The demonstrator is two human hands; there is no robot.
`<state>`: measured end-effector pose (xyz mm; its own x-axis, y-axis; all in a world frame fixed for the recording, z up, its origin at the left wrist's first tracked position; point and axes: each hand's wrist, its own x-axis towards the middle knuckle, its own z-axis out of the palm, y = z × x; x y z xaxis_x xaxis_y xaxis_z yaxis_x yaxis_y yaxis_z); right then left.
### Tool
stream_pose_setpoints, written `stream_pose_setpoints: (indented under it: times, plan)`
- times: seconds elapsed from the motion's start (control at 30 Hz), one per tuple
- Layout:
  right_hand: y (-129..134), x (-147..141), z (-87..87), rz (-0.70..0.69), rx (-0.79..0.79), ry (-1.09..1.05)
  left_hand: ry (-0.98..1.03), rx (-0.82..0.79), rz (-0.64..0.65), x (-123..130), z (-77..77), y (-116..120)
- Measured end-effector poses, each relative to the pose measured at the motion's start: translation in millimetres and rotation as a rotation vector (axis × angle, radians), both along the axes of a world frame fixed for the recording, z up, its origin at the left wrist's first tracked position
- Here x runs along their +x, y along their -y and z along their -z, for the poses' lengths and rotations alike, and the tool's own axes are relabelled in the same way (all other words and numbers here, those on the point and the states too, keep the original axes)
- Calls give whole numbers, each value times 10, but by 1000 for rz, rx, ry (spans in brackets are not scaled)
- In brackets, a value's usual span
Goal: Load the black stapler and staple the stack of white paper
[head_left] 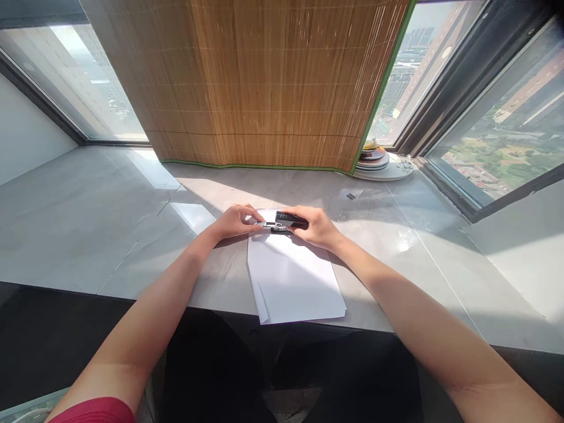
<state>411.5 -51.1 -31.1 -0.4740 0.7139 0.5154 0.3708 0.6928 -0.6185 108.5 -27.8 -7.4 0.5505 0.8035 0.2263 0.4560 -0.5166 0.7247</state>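
A black stapler (291, 220) lies over the far end of some white paper sheets (293, 282) on the grey stone sill. My right hand (317, 226) is wrapped round the stapler's right end. At the stapler's left end, my left hand (238, 222) pinches a thin silvery part with thumb and forefinger. Whether that part is the stapler's tray or a separate piece is too small to tell. The sheets are slightly fanned, with a folded or offset edge at the near left corner.
Small dark staple strips (351, 195) lie on the sill (396, 235) to the right. Stacked plates (374, 164) stand at the back right by the window. A bamboo blind (264, 88) hangs behind the hands.
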Motion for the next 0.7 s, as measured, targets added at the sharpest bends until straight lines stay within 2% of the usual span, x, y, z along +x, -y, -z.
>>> stream_pose_setpoints:
  times: [0.27,0.43,0.7]
  plan:
    - [15,-3,-25,-48,10,-54,60,9,-3,-100,30,-51]
    - [86,-59,-81,-68,75,-107,185,54,41,43,36,-11]
    - [175,-135,-169,-10,37,-124,142,183,14,253,24,73]
